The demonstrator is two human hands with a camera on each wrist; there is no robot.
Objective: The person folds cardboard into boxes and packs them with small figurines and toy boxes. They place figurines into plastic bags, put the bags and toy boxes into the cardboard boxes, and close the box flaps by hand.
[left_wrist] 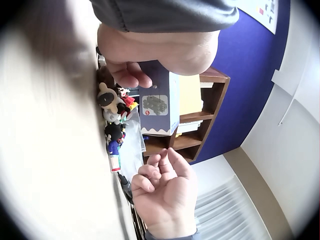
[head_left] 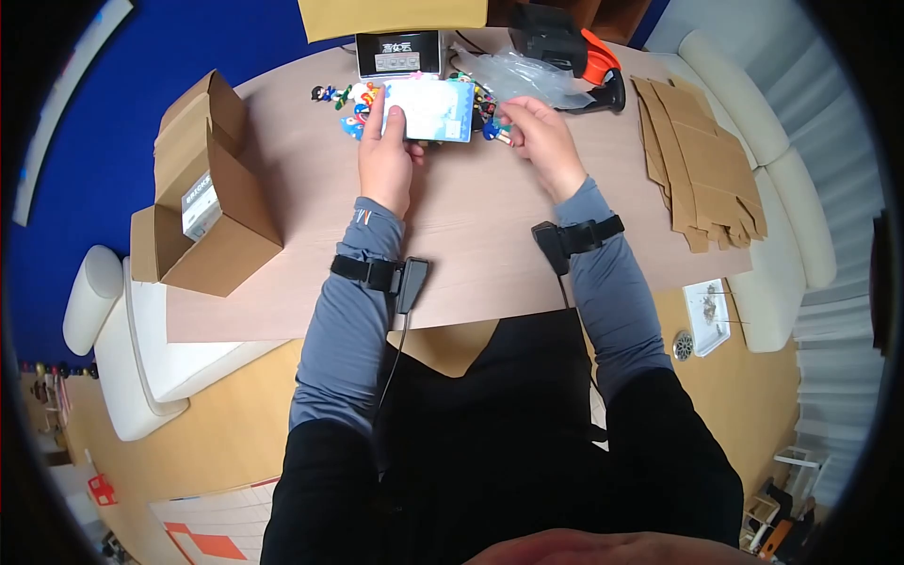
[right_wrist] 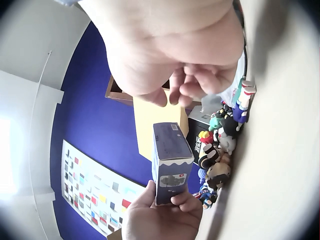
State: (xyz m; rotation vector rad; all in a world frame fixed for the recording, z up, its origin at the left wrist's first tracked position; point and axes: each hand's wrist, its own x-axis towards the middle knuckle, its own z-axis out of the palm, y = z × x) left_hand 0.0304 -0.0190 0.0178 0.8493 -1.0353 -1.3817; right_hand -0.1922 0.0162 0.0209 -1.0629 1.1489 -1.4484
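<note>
My left hand grips a light blue printed carton and holds it upright on the wooden table. In the left wrist view the thumb curls round the carton, and the right wrist view shows the fingers under the carton. To the carton's right hovers my right hand, fingers loosely curled round nothing. A small blue-legged figure stands beside its fingertips. Several toy figures are clustered behind the carton.
Open cardboard boxes stand at the table's left. A stack of flat cardboard lies at the right. Behind the hands are a small screen device, a clear plastic bag and a black and orange device.
</note>
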